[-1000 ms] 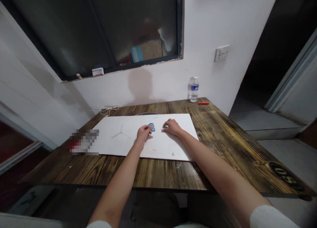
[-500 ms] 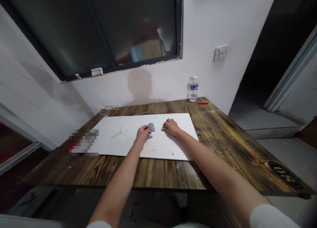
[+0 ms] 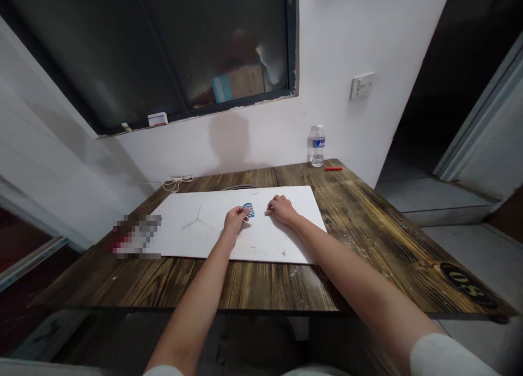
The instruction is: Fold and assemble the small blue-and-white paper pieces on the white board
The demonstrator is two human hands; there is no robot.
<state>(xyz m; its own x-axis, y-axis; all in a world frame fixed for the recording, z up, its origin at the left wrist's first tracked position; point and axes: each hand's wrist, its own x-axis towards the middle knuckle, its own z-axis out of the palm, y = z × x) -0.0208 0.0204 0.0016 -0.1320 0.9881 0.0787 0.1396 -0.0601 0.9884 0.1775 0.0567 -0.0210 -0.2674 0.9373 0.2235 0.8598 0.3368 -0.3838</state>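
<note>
A white board [image 3: 220,240] lies flat on the dark wooden table [image 3: 359,223]. Above its middle, my left hand [image 3: 235,221] pinches a small blue, slatted piece [image 3: 250,211] between thumb and fingers. To the right of that piece, my right hand [image 3: 280,208] is closed, its fingertips pressed together near the board around a tiny pale-blue bit, too small to make out. A gap separates the two hands. Thin dark lines [image 3: 198,219] meet at one point on the board's left part.
At the back right stand a clear bottle [image 3: 317,147] and a red stick-like object [image 3: 334,168]. A coiled pale cord [image 3: 178,182] lies at the back left. A blurred red and grey item [image 3: 137,237] covers the board's left end. The wall rises behind the table.
The whole view has shifted slightly. Both hands keep nearly the same places over the board, with the blue piece still in my left hand.
</note>
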